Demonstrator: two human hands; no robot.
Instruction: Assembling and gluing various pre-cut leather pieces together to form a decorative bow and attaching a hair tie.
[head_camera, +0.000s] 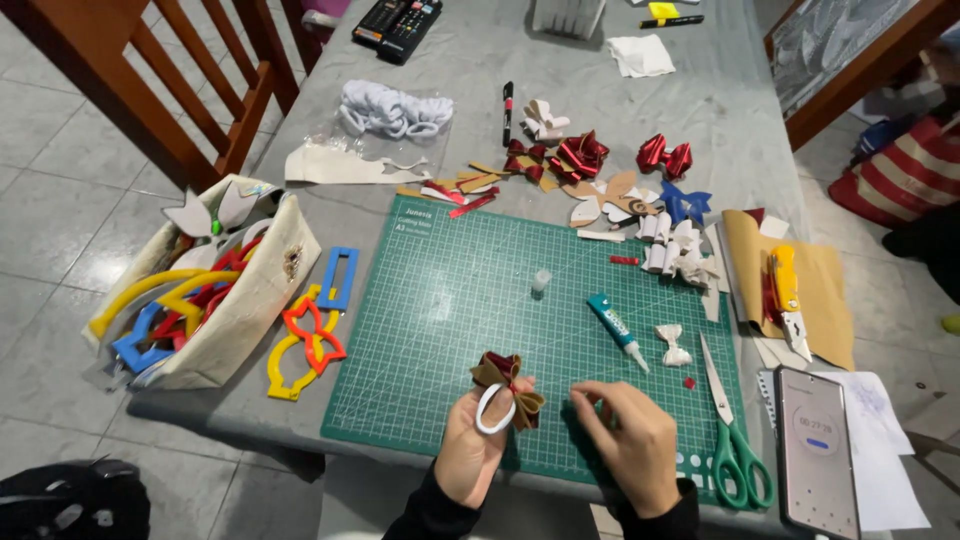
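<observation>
The left hand (470, 450) is closed around a small brown-and-red fabric bow (508, 385) with a white elastic hair loop (493, 410) pressed against its back, held just above the near edge of the green cutting mat (440, 300). The right hand (625, 440) rests just beside it on the mat, fingers curled; whether they pinch anything cannot be told. If the left fingers ease, the loop could well slip off the bow's centre, and any wet glue might smear onto the fingertips or the mat. The teal glue tube (617, 325) lies uncapped a little beyond the right hand, nozzle towards the near edge, so it may ooze or dry out; its clear cap (541, 279) stands farther out. The green-handled scissors (728, 430) lie right of the right hand, blades pointing away, close enough to be knocked. The mat carries white printed lettering at its far-left corner. A clear plastic bag of white loops (393, 112) lies well beyond the grip, and a pale pouch of coloured plastic templates (225, 300) sits left of it.
</observation>
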